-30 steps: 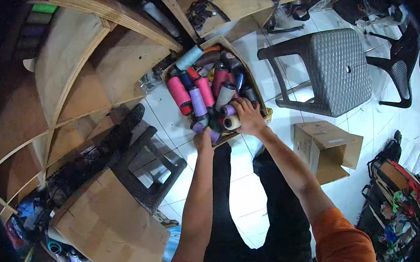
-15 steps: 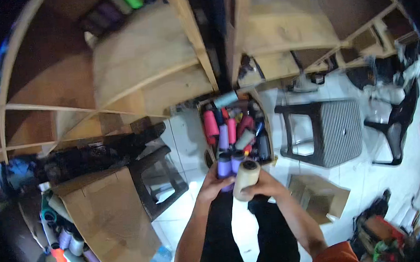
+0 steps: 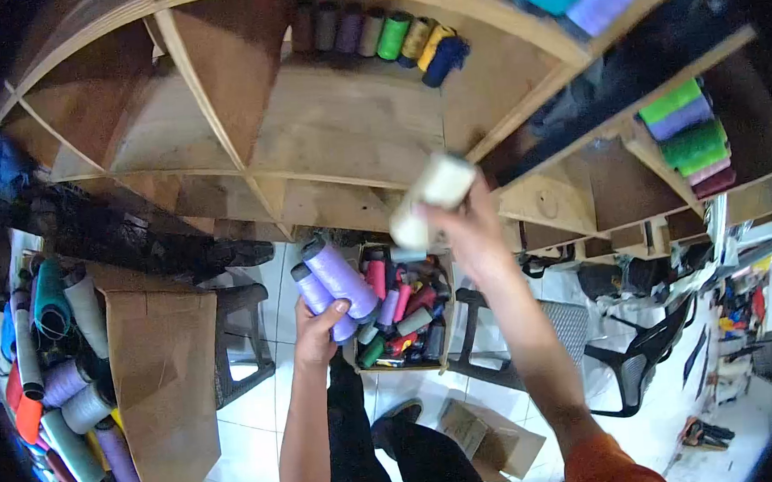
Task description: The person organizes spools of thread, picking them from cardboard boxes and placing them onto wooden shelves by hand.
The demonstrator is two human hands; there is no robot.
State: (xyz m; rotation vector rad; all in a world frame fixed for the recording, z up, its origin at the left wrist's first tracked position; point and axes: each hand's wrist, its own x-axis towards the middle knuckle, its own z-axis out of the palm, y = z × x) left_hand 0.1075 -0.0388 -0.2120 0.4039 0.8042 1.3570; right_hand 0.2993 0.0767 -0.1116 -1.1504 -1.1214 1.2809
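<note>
My left hand is closed around two purple thread spools, which lean side by side, tilted up to the left. In my right hand is a cream thread spool, blurred by motion and raised in front of the wooden shelf's lower edge. Beneath both hands stands a box on the floor, filled with pink, purple, grey, green and dark spools. Part of the box is hidden by the purple spools.
A row of several spools stands in a shelf compartment, and more spools sit at the right. A large cardboard box of spools is at left. Stools and an open carton stand on the tiled floor.
My right hand has lifted the cream spool up toward the shelf. My left hand has moved left with the purple spools, apart from the right. The view has turned, showing more shelf.
</note>
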